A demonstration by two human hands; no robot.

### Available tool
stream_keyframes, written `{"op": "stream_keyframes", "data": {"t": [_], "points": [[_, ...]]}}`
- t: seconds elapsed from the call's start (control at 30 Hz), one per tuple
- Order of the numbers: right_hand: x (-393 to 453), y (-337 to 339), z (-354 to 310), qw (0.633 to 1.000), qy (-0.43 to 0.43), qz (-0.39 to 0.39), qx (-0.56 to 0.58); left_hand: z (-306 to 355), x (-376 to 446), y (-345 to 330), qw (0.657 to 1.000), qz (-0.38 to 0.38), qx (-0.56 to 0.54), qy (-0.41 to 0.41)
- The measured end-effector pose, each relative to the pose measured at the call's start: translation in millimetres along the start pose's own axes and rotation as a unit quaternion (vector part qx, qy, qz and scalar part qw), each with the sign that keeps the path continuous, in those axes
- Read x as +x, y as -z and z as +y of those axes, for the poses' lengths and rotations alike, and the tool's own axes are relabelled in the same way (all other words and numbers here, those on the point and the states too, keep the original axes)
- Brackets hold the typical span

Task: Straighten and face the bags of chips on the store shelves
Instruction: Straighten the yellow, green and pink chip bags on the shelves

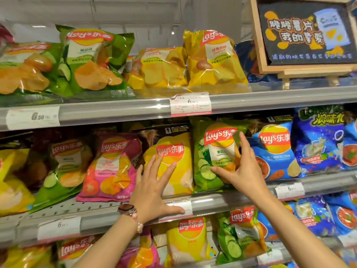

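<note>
Head view: nearest, two bare forearms reach up to the grey middle shelf (241, 202). Left hand (154, 192), wristwatch (126, 208) on its wrist, lies flat with fingers spread on the yellow Lay's chip bag (179, 157), grip wide, thumb along the shelf edge. Right hand (241, 169) pinches the green cucumber Lay's bag (210, 151) between thumb and fingers. One pink bag (112, 167) and one blue bag (278, 151) flank them. Farther up, the top shelf carries two green and two yellow bags beside one chalkboard sign (305, 33).
</note>
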State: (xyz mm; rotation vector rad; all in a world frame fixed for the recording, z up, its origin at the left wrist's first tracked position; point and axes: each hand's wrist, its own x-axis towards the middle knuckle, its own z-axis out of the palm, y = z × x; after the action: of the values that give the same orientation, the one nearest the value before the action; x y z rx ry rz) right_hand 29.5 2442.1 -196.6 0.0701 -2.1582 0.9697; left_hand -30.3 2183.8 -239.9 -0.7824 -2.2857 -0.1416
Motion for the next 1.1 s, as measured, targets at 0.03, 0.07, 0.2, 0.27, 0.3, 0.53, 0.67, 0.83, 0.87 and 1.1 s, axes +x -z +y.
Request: {"op": "stream_keyframes", "data": {"t": [0.03,0.07,0.2,0.27,0.3,0.53,0.67,0.83,0.87,1.1], "points": [[1,0,1,1.000,-0.021,-0.006,0.004,0,-1,-1,1.000,0.004,0.001,-0.001],[2,0,2,0.999,-0.036,-0.013,0.006,0,-1,-2,1.000,0.008,0.003,-0.002],[6,-2,8,0.996,-0.062,-0.054,0.029,-1,-1,-3,1.000,0.014,0.006,-0.003],[7,-1,11,0.991,-0.075,-0.082,0.070,-1,-1,-4,1.000,0.016,0.006,-0.003],[7,-1,13,0.988,-0.078,-0.094,0.091,-1,-1,-4,1.000,0.017,0.007,-0.003],[5,6,19,0.985,-0.064,-0.104,0.120,-1,-3,-4,1.000,0.028,-0.005,-0.007],[4,10,13,0.985,-0.050,-0.081,0.140,-1,-2,-4,0.999,0.031,-0.007,-0.006],[0,19,0,0.982,-0.024,-0.058,0.178,0,-3,-3,1.000,0.017,-0.009,0.005],[-1,20,-3,0.981,-0.018,-0.059,0.183,0,-3,-2,1.000,0.015,-0.009,0.007],[-19,14,-16,0.979,-0.006,-0.079,0.186,2,-3,-1,1.000,0.019,-0.009,0.009]]}}
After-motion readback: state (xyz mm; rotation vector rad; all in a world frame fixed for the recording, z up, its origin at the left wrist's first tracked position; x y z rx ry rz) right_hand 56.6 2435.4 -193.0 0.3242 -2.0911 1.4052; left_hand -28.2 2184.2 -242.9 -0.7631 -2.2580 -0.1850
